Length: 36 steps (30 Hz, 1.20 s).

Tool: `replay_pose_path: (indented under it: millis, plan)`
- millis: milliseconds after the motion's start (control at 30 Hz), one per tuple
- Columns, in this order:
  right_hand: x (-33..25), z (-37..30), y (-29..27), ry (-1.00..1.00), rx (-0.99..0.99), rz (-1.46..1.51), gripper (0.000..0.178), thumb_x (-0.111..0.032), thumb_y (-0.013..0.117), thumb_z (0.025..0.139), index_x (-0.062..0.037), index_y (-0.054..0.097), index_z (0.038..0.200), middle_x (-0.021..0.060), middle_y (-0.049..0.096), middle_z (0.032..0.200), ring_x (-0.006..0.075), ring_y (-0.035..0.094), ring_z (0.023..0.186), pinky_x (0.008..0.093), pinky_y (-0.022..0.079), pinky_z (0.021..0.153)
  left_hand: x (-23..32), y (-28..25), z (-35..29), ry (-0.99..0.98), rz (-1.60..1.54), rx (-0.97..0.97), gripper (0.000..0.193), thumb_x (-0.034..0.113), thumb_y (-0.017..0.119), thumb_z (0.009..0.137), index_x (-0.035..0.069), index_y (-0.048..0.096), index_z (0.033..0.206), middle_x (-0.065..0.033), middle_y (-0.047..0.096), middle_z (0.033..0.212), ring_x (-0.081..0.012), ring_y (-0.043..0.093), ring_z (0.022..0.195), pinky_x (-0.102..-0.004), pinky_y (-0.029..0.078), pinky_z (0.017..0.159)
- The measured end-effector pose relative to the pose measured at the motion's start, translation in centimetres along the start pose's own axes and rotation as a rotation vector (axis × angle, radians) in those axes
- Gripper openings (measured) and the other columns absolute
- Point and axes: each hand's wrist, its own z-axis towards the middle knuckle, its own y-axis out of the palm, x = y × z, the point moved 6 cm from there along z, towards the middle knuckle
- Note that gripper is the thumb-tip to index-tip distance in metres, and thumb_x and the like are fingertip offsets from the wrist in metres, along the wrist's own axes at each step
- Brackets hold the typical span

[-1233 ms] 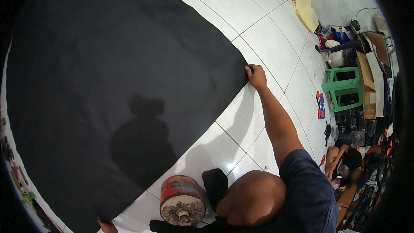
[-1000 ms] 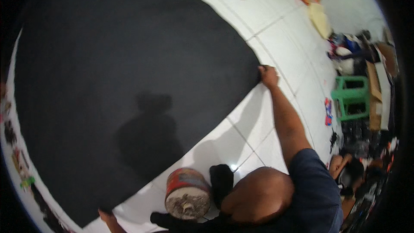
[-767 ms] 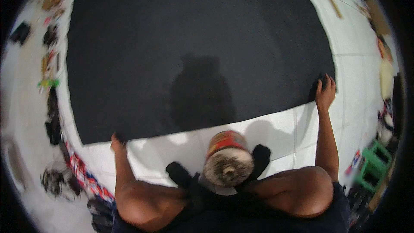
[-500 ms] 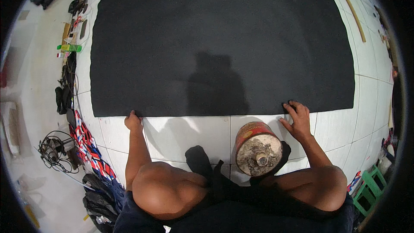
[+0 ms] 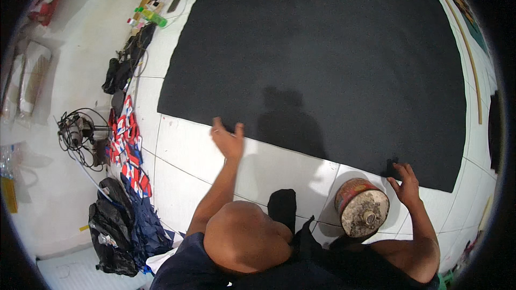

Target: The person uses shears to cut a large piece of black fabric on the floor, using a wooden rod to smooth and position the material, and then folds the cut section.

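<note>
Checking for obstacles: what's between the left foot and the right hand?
In the head view, a red cylinder with a mottled end, and white tiles.

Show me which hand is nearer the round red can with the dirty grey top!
The right hand, just beside the can; the left hand is much farther off, near the edge of the flat black cloth.

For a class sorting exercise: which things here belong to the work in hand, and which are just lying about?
Likely in the work:
wide black cloth sheet
left hand and right hand, at its near edge
possibly the round, grey-topped red can

Likely lying about:
green plastic bottle
crumpled black plastic bag
tangled black cable
</note>
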Motion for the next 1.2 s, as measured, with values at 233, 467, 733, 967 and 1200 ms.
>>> replay_pose_path:
  millis: [233,467,733,967,1200]
  plan:
    - [-14.7,-2.8,-3.6,-0.808,-0.586,0.002,0.04,-0.048,0.069,0.084,-0.0107,0.059,0.093,0.0103,0.065,0.073,0.0276,0.068,0.066,0.0391,0.056,0.058,9.5,2.0,-7.0,0.808,-0.072,-0.5,0.059,0.029,0.083,0.073,0.017,0.063,0.127,-0.0182,0.051,0.136,-0.0366,0.046,0.127,-0.052,0.035,0.106]
    - [-10.6,-5.0,-1.2,-0.851,-0.217,-0.048,0.029,-0.036,0.065,0.089,-0.0119,0.052,0.079,0.0033,0.056,0.054,0.0228,0.06,0.046,0.0363,0.049,0.043,9.6,3.1,-7.5,0.86,-0.07,-0.433,0.056,0.032,0.083,0.072,0.014,0.067,0.122,-0.0181,0.055,0.133,-0.0381,0.05,0.125,-0.0537,0.036,0.105]
    - [-9.3,-1.7,-7.9,-0.614,0.225,0.132,0.036,-0.037,0.075,0.08,-0.0124,0.05,0.069,0.0028,0.047,0.046,0.0197,0.052,0.04,0.0326,0.041,0.04,10.7,3.1,-6.9,0.774,0.0,-0.569,0.056,0.029,0.082,0.077,0.014,0.063,0.127,-0.0178,0.049,0.14,-0.0378,0.042,0.135,-0.0539,0.031,0.114]
    - [-6.4,3.0,-7.0,-0.423,0.34,0.199,0.031,-0.031,0.081,0.075,-0.0084,0.06,0.078,0.0058,0.059,0.054,0.0213,0.062,0.046,0.0335,0.049,0.044,10.9,3.4,-7.1,0.767,-0.04,-0.578,0.053,0.029,0.081,0.076,0.011,0.066,0.123,-0.0198,0.05,0.137,-0.0397,0.043,0.131,-0.0554,0.029,0.113]
    - [-6.6,9.3,-6.8,-0.311,0.333,0.222,0.042,-0.05,0.067,0.084,-0.0091,0.056,0.086,0.0102,0.06,0.055,0.0286,0.064,0.051,0.04,0.052,0.048,10.6,3.3,-6.6,0.613,0.073,-0.802,0.061,0.023,0.084,0.072,0.007,0.062,0.127,-0.0239,0.045,0.142,-0.0455,0.037,0.135,-0.0552,0.031,0.111]
